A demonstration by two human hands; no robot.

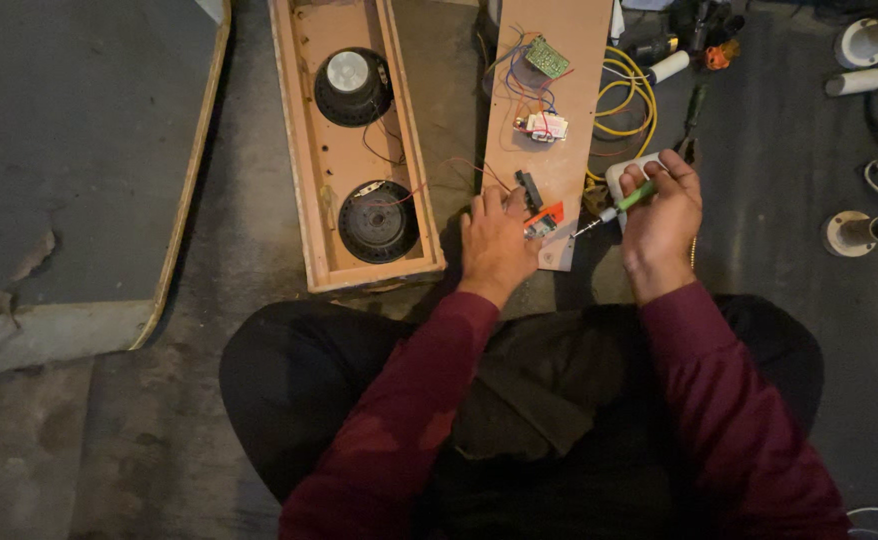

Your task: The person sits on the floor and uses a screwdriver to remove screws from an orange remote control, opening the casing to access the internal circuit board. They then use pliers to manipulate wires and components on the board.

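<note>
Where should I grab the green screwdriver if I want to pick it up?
Grip the screwdriver by its green handle, coming from the right, as the right hand does. The thin metal tip points left toward the board beside the left hand, so the fat handle is the safer end.

**Dim, warm light with a murky lower frame**

The scene is dim overall, with a warm cast strongest near the top centre, where the wooden panel point(559, 120) and speaker box point(304, 150) are best lit. A small glare sits on the upper speaker cone point(348, 72). The lower frame falls into deep shadow, the dark clothing losing detail. Focus is soft throughout, with grain on the floor point(79, 430) and slight stretching at the edges.
</note>
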